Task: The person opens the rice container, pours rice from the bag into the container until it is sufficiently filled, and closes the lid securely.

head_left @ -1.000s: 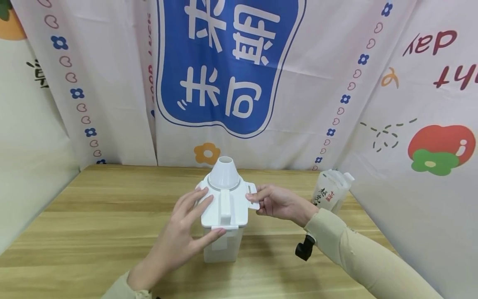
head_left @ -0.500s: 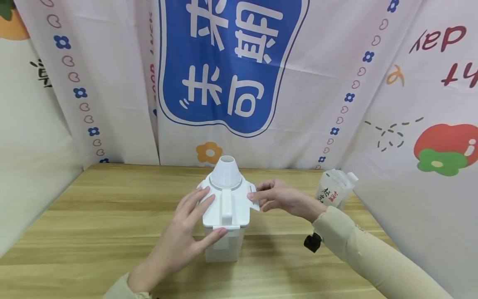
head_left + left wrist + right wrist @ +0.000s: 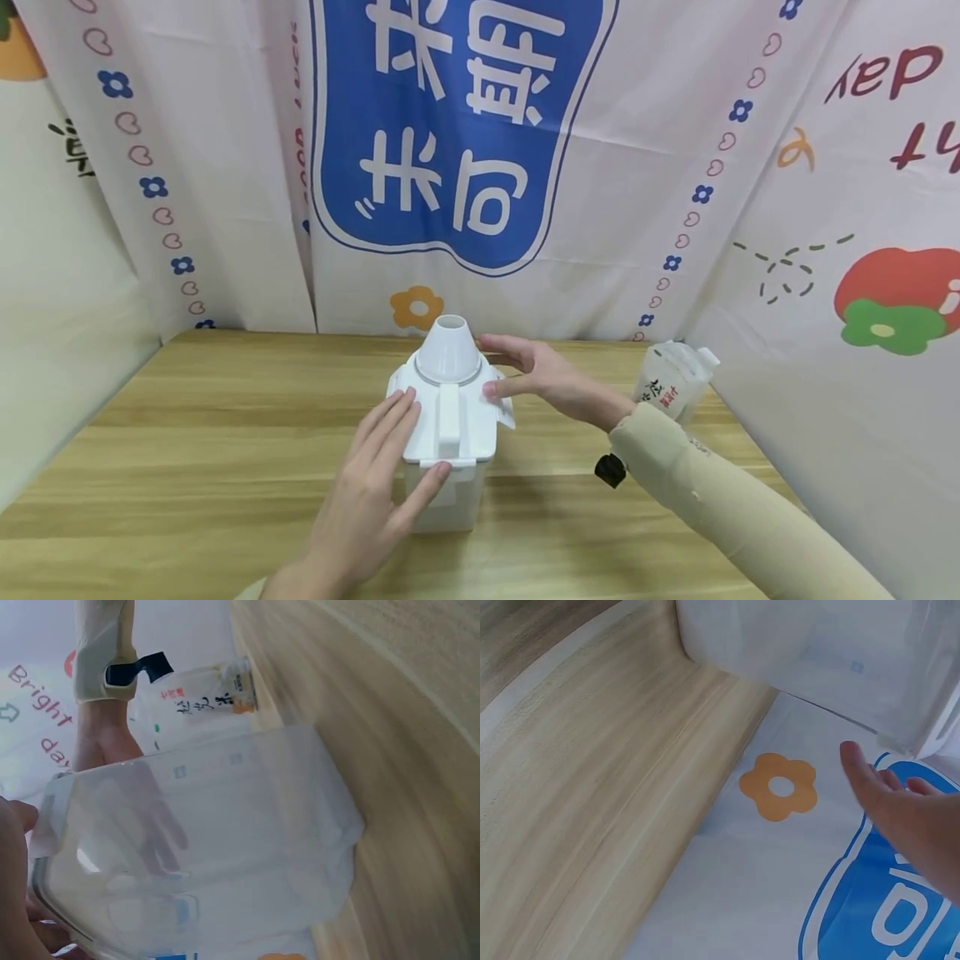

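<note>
A translucent plastic storage container (image 3: 247,840) stands upright on the wooden table, closed by a white lid (image 3: 472,425) with a raised bar handle. On the lid's far part sits a white cone-shaped piece (image 3: 450,354) with an open top. My left hand (image 3: 363,487) rests fairly straight fingers on the lid's left side, its thumb at the front edge. My right hand (image 3: 551,379) is at the lid's right side, thumb at the edge and the other fingers loosely bent behind it, beside the cone. A white side flap (image 3: 506,410) sticks out below that thumb.
A clear printed bag (image 3: 673,379) with a white spout stands at the table's back right. Printed cloth (image 3: 592,208) hangs behind the wooden table (image 3: 187,467) and on both sides.
My right hand has let go of the side flap and moved back and left along the lid's edge. The flap hangs lower. My left hand has shifted slightly left and down.
</note>
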Demonstrator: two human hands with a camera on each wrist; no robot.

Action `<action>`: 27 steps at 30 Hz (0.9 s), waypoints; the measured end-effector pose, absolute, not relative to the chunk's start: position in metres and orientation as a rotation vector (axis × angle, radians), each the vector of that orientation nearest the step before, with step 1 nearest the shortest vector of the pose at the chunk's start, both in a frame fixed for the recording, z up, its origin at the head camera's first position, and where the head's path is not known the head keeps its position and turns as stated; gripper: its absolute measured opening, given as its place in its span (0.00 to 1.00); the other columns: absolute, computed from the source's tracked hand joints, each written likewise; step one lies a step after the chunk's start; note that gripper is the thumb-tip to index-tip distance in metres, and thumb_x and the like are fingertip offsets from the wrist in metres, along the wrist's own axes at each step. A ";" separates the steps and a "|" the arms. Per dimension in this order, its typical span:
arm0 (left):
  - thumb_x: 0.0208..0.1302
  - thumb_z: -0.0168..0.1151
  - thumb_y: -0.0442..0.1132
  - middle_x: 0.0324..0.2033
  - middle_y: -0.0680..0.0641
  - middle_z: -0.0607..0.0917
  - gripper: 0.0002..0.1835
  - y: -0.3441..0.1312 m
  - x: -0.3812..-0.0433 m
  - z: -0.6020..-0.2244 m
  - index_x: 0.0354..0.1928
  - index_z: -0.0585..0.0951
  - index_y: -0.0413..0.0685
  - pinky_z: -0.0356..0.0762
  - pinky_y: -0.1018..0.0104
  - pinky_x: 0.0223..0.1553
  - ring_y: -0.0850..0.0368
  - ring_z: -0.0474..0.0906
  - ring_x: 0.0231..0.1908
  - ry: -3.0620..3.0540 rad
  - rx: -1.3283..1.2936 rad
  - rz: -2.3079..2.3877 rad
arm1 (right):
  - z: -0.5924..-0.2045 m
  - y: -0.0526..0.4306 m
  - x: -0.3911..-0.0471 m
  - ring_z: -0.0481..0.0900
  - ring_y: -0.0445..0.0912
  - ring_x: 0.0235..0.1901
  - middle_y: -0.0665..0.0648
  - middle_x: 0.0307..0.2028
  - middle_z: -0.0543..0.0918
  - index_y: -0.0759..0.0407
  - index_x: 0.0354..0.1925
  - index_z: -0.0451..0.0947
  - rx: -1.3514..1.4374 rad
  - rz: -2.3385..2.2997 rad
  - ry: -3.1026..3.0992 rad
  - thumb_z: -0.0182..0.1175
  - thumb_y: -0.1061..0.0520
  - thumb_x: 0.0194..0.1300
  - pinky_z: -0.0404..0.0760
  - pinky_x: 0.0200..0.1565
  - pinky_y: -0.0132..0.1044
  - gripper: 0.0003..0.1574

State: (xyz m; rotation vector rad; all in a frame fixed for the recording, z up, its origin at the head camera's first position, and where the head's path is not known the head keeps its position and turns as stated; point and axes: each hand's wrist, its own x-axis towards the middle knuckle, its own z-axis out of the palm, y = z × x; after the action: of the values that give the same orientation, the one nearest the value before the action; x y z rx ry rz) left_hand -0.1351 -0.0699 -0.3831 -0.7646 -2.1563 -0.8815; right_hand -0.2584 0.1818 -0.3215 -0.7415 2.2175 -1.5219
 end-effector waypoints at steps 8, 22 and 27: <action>0.72 0.54 0.57 0.67 0.39 0.69 0.36 -0.072 -0.139 -0.385 0.64 0.71 0.30 0.55 0.61 0.70 0.41 0.61 0.67 -2.107 -0.793 -0.882 | -0.326 0.168 -0.268 0.58 0.43 0.70 0.49 0.72 0.61 0.57 0.77 0.50 -0.855 -1.561 2.042 0.70 0.57 0.59 0.61 0.68 0.39 0.56; 0.67 0.60 0.57 0.66 0.42 0.72 0.36 -0.076 -0.138 -0.376 0.65 0.73 0.34 0.63 0.52 0.67 0.45 0.62 0.68 -2.193 -0.813 -0.802 | -0.335 0.171 -0.270 0.66 0.53 0.63 0.56 0.66 0.67 0.58 0.75 0.52 -0.860 -1.625 1.990 0.66 0.60 0.58 0.68 0.64 0.45 0.53; 0.63 0.62 0.62 0.67 0.42 0.70 0.41 -0.073 -0.141 -0.371 0.64 0.73 0.33 0.67 0.44 0.62 0.46 0.61 0.68 -2.254 -0.757 -0.746 | -0.335 0.177 -0.262 0.71 0.55 0.57 0.60 0.60 0.73 0.57 0.73 0.57 -0.817 -1.639 2.083 0.69 0.58 0.56 0.73 0.59 0.46 0.51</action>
State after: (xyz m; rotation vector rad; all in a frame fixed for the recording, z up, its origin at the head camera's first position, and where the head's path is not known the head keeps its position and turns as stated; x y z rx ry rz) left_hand -0.1405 -0.0726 -0.3710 -0.7574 -2.2541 -0.7457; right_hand -0.2623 0.1774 -0.3354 -0.8175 2.0832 -1.6393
